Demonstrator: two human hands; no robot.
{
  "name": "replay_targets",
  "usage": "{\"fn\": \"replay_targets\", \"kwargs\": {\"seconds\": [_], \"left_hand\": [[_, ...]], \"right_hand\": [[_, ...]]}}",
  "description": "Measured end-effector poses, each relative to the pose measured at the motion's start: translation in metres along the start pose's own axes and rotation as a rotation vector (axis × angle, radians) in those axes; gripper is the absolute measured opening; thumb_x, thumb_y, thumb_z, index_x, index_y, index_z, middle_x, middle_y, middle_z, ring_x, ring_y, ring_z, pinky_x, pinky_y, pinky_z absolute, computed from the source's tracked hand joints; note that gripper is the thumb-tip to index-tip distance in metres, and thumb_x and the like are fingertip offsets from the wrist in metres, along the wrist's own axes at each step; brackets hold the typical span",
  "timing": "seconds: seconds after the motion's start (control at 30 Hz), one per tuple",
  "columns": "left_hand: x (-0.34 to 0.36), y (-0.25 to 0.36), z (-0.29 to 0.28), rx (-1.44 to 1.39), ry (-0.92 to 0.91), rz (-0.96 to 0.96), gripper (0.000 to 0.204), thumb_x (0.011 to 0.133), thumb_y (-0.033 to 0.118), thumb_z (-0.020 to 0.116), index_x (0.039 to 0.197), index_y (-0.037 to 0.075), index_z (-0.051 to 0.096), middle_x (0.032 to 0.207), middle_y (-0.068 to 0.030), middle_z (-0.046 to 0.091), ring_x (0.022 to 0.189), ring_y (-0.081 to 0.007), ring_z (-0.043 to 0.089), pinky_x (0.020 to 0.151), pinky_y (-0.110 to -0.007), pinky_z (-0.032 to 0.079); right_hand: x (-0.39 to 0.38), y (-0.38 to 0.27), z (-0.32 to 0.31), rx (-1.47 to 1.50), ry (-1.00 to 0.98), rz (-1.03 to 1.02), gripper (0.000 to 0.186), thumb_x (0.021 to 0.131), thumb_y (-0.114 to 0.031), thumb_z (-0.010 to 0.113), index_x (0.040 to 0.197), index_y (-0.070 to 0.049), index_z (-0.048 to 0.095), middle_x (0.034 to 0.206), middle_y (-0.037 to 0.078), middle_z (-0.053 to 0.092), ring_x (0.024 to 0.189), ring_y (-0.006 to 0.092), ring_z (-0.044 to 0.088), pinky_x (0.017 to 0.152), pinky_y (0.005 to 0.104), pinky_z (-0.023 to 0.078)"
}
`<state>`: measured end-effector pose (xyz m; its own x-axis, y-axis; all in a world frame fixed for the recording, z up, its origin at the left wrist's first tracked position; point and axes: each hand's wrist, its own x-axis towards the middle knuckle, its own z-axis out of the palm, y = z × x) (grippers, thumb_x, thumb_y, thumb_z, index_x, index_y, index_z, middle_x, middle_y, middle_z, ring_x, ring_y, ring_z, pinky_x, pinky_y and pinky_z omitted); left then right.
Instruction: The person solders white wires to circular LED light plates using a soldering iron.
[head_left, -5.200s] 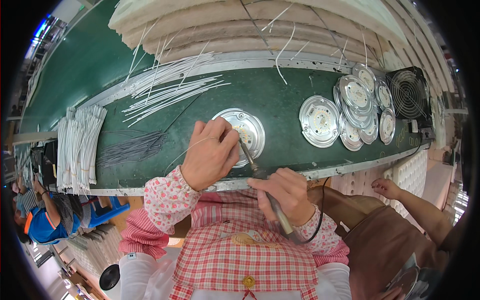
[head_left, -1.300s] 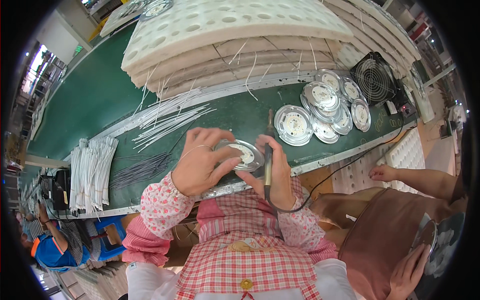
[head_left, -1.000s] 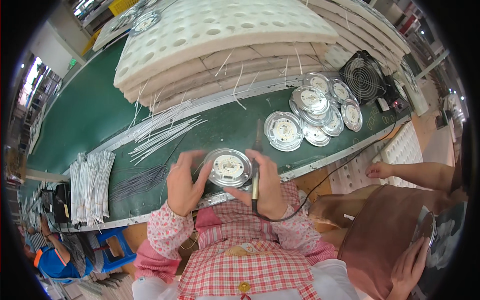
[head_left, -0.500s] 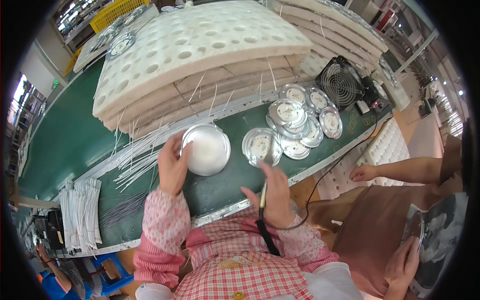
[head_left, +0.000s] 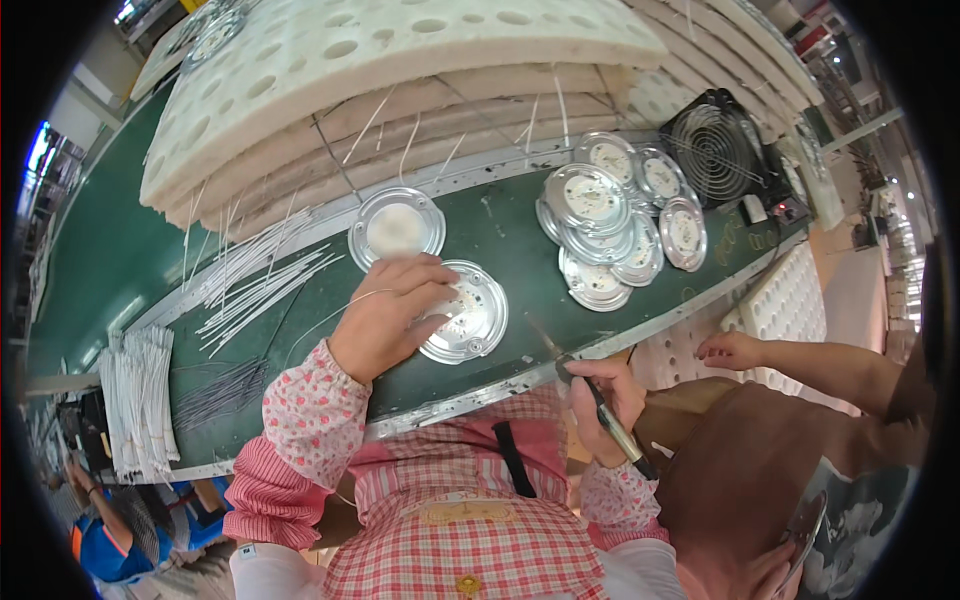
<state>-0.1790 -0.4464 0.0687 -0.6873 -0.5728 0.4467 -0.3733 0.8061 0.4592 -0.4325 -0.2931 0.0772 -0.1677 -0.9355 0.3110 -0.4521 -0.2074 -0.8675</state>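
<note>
My left hand [head_left: 392, 315] is bent over the left edge of a round silver metal plate [head_left: 473, 318] with a white circuit board, its fingers and thumb on the rim. A thin pale wire [head_left: 322, 318] curves up to this hand; whether the fingers also pinch it is hidden. My right hand [head_left: 608, 400] is closed around a soldering iron [head_left: 622, 436], its blurred tip pointing up and left, apart from the plate. Just beyond my left fingers lies another round metal plate [head_left: 428, 212] with a blurred whitish middle.
More round plates [head_left: 590, 200] are piled at the right, beside a black fan [head_left: 712, 150]. Perforated foam sheets [head_left: 400, 65] are stacked at the back. White wires [head_left: 155, 400] and dark wires [head_left: 225, 392] lie at the left. A co-worker's hand [head_left: 730, 350] is at the right.
My left hand has let go of the whitish-centred plate, now farther back, and is on the circuit-board plate, which has shifted left. My right hand has moved right with the soldering iron.
</note>
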Motion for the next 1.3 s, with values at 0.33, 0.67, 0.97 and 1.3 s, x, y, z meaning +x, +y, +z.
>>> {"fn": "replay_targets", "kwargs": {"seconds": [0.33, 0.67, 0.97, 1.3], "left_hand": [[-0.019, 0.044, 0.025, -0.011, 0.195, -0.512, 0.024, 0.074, 0.005, 0.080, 0.095, 0.007, 0.067, 0.103, -0.0075, 0.066, 0.093, -0.0270, 0.063, 0.082, -0.035, 0.047], [-0.018, 0.042, 0.023, -0.003, 0.143, -0.547, 0.019, 0.076, 0.004, 0.078, 0.093, 0.008, 0.070, 0.098, -0.0060, 0.066, 0.089, -0.0253, 0.064, 0.077, -0.036, 0.046], [0.000, 0.048, 0.018, 0.072, 0.082, -0.489, 0.010, 0.076, 0.002, 0.074, 0.083, 0.005, 0.068, 0.083, -0.0062, 0.063, 0.078, -0.0272, 0.061, 0.071, -0.038, 0.044], [-0.006, 0.025, 0.040, 0.169, 0.025, -0.482, 0.007, 0.074, 0.003, 0.061, 0.074, 0.005, 0.067, 0.084, -0.0148, 0.064, 0.081, -0.0369, 0.061, 0.072, -0.051, 0.047]], "right_hand": [[0.031, 0.021, 0.030, 0.261, -0.230, 0.018, 0.013, 0.089, -0.004, 0.064, 0.101, 0.002, 0.067, 0.066, 0.008, 0.065, 0.052, 0.0109, 0.055, 0.050, 0.0257, 0.041], [0.034, 0.016, 0.027, 0.394, -0.289, 0.264, 0.015, 0.094, -0.005, 0.059, 0.103, 0.004, 0.065, 0.067, 0.005, 0.064, 0.058, 0.0069, 0.058, 0.053, 0.0230, 0.043], [0.038, 0.017, 0.025, 0.374, -0.299, 0.209, 0.015, 0.096, -0.007, 0.057, 0.102, 0.004, 0.065, 0.068, 0.005, 0.064, 0.057, 0.0067, 0.059, 0.054, 0.0223, 0.046], [0.017, -0.008, 0.013, 0.131, 0.075, 0.038, 0.014, 0.095, -0.009, 0.060, 0.104, -0.006, 0.070, 0.077, 0.000, 0.065, 0.071, 0.0069, 0.060, 0.066, 0.0246, 0.050]]}}
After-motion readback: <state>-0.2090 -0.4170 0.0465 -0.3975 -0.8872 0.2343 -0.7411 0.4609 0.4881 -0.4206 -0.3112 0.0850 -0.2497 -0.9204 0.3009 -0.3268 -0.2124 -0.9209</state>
